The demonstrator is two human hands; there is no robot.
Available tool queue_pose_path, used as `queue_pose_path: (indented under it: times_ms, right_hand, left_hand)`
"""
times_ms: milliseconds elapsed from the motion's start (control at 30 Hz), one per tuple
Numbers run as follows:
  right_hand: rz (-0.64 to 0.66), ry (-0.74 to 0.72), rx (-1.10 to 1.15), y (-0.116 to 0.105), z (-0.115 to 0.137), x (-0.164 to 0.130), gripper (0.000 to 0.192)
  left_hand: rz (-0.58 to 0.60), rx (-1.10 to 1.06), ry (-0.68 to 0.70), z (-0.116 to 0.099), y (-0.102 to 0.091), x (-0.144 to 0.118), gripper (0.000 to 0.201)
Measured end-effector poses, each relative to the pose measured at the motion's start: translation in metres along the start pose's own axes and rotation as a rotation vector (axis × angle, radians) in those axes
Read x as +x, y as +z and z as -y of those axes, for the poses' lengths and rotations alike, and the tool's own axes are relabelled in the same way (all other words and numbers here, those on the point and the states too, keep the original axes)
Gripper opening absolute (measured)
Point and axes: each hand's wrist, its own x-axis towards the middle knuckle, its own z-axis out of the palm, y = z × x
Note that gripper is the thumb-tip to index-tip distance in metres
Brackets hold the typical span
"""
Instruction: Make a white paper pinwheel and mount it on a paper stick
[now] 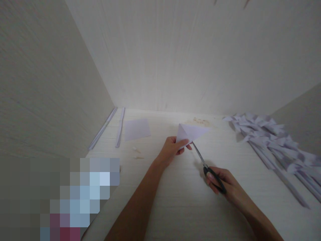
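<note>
A folded piece of white paper (194, 131) with a pointed tip to the right is pinched in my left hand (173, 149), thumb on top and fingers beneath. My right hand (222, 180) grips a pair of scissors (209, 172) with black handles. The metal blades run up and to the left, and their tip meets the lower edge of the folded paper beside my left thumb. Whether the blades have cut into the paper I cannot tell.
A flat paper sheet (137, 129) lies at the left, with two narrow folded paper strips (120, 128) beyond it. Several pleated paper pieces on long paper stems (269, 144) are heaped at the right. Pale walls (160, 60) rise behind and beside the white surface (180, 207).
</note>
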Motion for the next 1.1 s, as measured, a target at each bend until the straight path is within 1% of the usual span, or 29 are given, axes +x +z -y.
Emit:
queue_pose_path:
  times_ms: [100,333,433,567,667,767,867,967,1100]
  right_hand:
    - [0.006,-0.012,0.026,0.001,-0.001,0.0,0.038]
    - [0.012,-0.003,0.05,0.001,-0.002,0.0,0.037]
    - [0.013,-0.022,0.045,0.0,-0.005,0.0,0.038]
    - [-0.004,-0.041,0.058,0.0,-0.007,0.002,0.04]
    - [-0.011,-0.03,0.102,0.0,-0.006,0.002,0.039]
    - [0.007,0.013,0.245,0.001,-0.004,-0.001,0.039]
    - [0.037,0.035,0.494,0.005,-0.004,-0.005,0.041]
    - [0.128,0.071,0.733,0.012,-0.006,-0.005,0.042]
    - [0.233,0.079,0.918,0.015,-0.009,-0.004,0.041]
  left_hand:
    - [0.005,-0.013,0.012,-0.001,0.0,0.0,0.027]
    - [-0.049,-0.082,0.01,-0.004,-0.002,0.0,0.024]
    - [-0.042,-0.073,0.001,-0.003,-0.002,0.001,0.024]
    - [-0.028,-0.055,0.021,-0.001,-0.003,0.002,0.026]
    - [-0.018,-0.07,0.028,0.0,-0.003,0.002,0.025]
    - [0.002,-0.11,0.007,-0.001,-0.003,0.002,0.022]
    - [0.033,-0.139,-0.007,-0.002,-0.003,0.001,0.022]
    - [0.042,-0.141,-0.013,-0.002,-0.003,0.001,0.023]
    - [0.051,-0.131,-0.024,-0.003,-0.003,0.0,0.023]
